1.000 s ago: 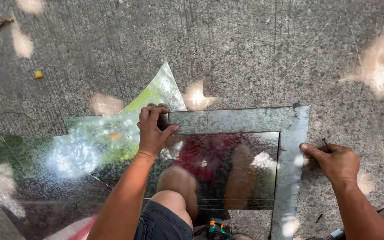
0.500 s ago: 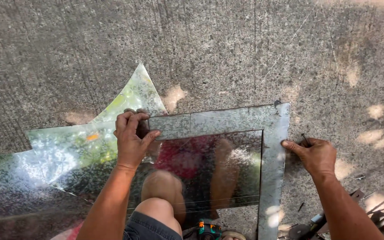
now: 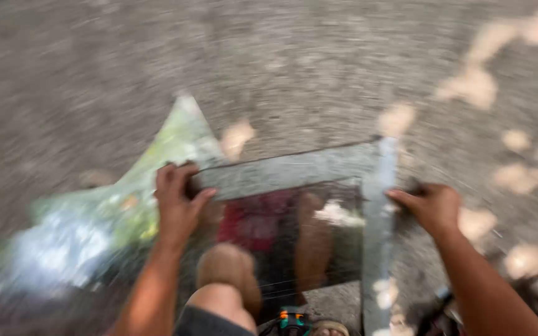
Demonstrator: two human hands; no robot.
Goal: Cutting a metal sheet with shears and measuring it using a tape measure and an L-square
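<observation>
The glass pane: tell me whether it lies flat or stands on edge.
Flat, as far as the blur shows: the glass pane lies on the concrete ground, left hand and right hand at its edges.

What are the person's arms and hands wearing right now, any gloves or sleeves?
Nothing visible: the left hand and right hand are bare, no gloves, and both forearms show no sleeves. The frame is motion-blurred, so rings or a watch cannot be ruled out.

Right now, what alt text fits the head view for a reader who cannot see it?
Motion-blurred view down at a person's left hand and right hand gripping opposite edges of a reflective glass pane over a concrete floor, their knee beneath.
</observation>
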